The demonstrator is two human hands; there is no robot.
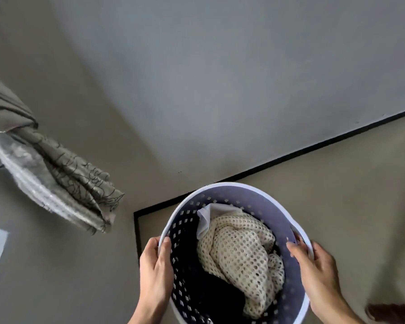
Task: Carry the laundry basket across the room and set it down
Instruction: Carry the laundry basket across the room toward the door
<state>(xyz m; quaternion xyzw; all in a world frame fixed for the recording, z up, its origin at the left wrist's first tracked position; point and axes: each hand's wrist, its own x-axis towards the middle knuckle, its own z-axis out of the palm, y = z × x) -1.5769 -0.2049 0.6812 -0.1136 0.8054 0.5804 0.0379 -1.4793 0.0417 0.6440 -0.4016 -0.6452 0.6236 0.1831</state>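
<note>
While both sets of fingers [165, 247] are clasping opposite sides of its rim, the laundry basket [222, 190] is hanging between the left hand [154, 272] and right hand [318, 272], equally near each.

head cam | 1 view | looks steeply down, close over laundry basket [222, 190] | wide-angle

Round perforated lavender laundry basket [222, 191], white-rimmed, holding clothes.
</note>
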